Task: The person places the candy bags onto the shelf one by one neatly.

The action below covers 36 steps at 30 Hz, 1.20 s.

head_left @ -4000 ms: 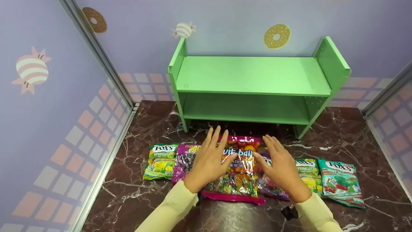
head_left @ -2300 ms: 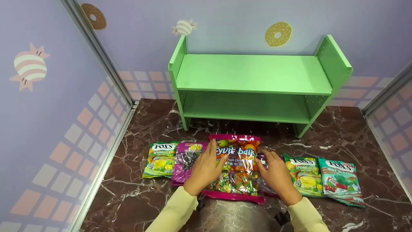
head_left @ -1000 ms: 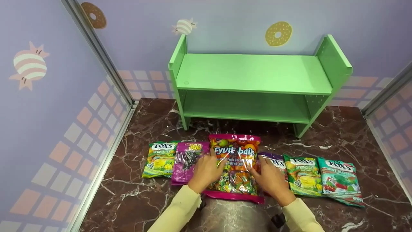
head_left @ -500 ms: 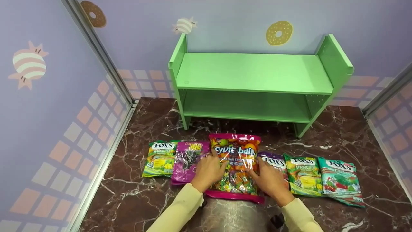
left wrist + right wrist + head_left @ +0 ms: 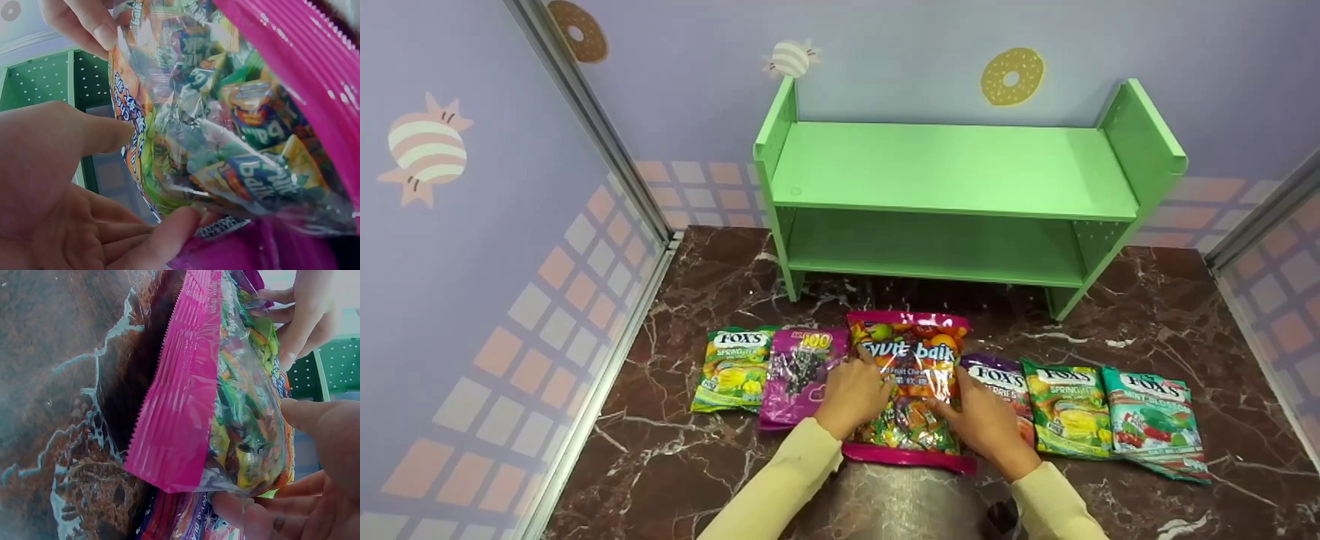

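Well, glossy candy bag (image 5: 916,375), pink-edged (wrapped sweets (image 5: 913,426) showing through).

Fyvit bag (image 5: 913,386) pink/orng; shelf (image 5: 952,169) grn; tbl (image 5: 637,472) brn, wht-veined.

Place: small booth, dressed as a sweet shop; whether a trading shop or a staged set cannot be told. Back wall (image 5: 900,45): lilac, printed with doughnuts (image 5: 996,88) and a wrapped candy (image 5: 790,59). Left wall (image 5: 510,225): lilac, one larger candy print (image 5: 427,148), pink and white tile pattern (image 5: 505,349) below. Right wall (image 5: 1279,300): partly in view, similar tiling. Metal strips (image 5: 585,112) at corners. Shelf (image 5: 952,165): green, two tiers, pegholed sides. Worktop (image 5: 660,465): dark red-brown, marble-look, white veins. Goods: row of packaged sweet bags (image 5: 1069,412), brands legible, FOX'S among them.
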Motion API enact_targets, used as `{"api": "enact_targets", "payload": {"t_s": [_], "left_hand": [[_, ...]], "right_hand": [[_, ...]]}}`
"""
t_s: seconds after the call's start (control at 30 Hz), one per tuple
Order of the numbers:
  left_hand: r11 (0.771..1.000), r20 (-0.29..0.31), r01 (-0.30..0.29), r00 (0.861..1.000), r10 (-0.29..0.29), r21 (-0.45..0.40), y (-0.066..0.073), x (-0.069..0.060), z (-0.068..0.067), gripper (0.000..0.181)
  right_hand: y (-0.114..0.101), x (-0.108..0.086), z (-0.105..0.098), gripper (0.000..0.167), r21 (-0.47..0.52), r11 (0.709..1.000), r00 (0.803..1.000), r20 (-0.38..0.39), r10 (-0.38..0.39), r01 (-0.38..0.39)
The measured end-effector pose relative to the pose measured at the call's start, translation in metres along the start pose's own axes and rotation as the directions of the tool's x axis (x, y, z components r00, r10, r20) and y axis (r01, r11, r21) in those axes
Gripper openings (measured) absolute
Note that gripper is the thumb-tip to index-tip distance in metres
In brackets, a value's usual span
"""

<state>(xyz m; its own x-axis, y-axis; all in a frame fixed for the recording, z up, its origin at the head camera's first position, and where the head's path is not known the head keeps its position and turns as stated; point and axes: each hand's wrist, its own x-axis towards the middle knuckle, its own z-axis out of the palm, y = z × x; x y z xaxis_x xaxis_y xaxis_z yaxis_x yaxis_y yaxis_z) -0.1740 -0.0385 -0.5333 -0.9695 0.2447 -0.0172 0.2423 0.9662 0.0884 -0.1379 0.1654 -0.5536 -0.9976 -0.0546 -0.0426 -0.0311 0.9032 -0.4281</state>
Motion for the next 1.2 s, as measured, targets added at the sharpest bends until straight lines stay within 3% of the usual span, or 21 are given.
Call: {"api": "enact_targets", "payload": {"t_s": [0.33, 0.63, 0.9, 1.1, 1.2], "left_hand": [[0.999, 0.051, -0.007, 0.999, 0.005, 0.046, 0.005, 0.005, 0.005, 0.081], [0.997, 0.147, 0.071, 0.987, -0.067, -0.019, 0.011, 0.006, 0.009, 0.089], [0.991, 0.15, 0.093, 0.986, -0.079, -0.091, 0.009, 0.005, 0.017, 0.09], [0.985, 0.136, 0.095, 0.988, -0.075, -0.144, 0.007, 0.001, 0.02, 0.087], [0.986, 0.094, 0.086, 0.993, -0.073, -0.141, 0.007, -0.001, 0.023, 0.085]], "right_hand": [[0.001, 0.002, 0.005, 0.087, -0.004, 1.0, 1.0, -0.002, 0.001, -0.001], [0.002, 0.003, 0.007, 0.085, 0.021, 1.0, 1.0, -0.03, -0.005, 0.006], [0.003, 0.005, 0.007, 0.09, 0.025, 0.999, 0.999, 0.041, 0.031, -0.032], [0.003, 0.004, 0.011, 0.088, 0.04, 0.999, 1.0, 0.002, 0.019, -0.019], [0.003, 0.004, 0.012, 0.086, 0.052, 0.999, 1.0, -0.01, 0.017, -0.017]]}}
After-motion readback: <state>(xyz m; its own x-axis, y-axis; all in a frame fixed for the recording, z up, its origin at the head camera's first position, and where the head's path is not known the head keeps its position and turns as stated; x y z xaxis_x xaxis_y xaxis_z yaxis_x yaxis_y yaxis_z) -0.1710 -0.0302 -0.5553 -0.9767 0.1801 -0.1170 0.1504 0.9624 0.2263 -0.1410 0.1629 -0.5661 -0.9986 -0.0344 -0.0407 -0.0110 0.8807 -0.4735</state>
